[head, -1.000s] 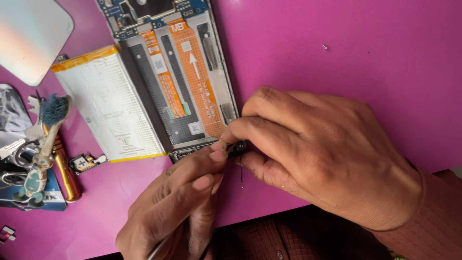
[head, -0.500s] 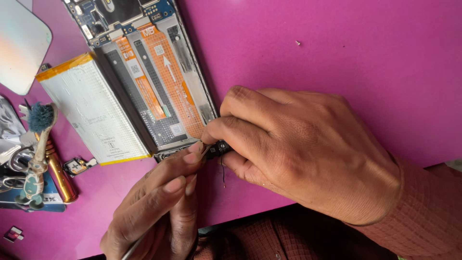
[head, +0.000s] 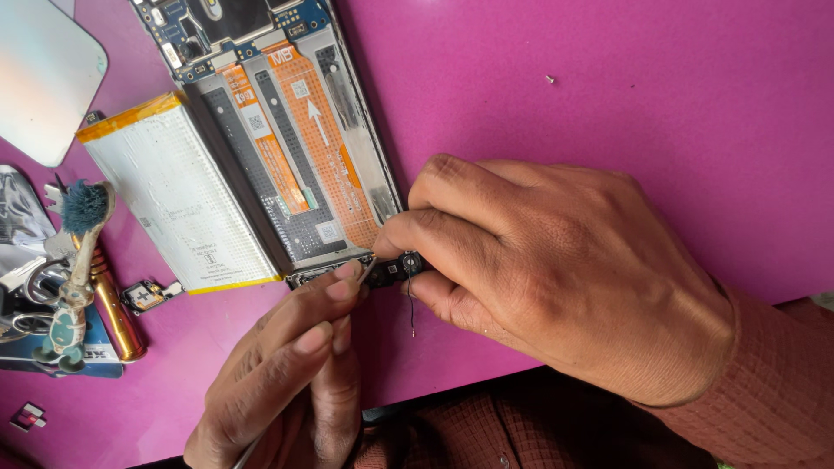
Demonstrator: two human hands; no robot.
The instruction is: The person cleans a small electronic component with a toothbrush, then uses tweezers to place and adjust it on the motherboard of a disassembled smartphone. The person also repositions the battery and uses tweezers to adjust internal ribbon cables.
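Head view: one opened phone lies back-up at upper centre of the frame on the magenta desk, its lower edge near the frame's middle. One pale battery is swung out to its left, touching the phone's long side. Two orange flex strips run down the phone's inside.

Two hands work at the phone's lower edge. The right hand, entering from the lower right, has its grip pressed together on one small black part just at the phone's bottom right corner; a thin dark wire hangs from that part. The left hand, coming up from the bottom centre, pinches one thin metal tool whose tip meets the same part.

At the left edge lie one worn brush, one brass-coloured cylinder and one small loose module. One light-grey panel fills the upper left corner. One tiny screw sits alone at upper right, where the desk offers open room; the desk's near edge runs just under the hands.
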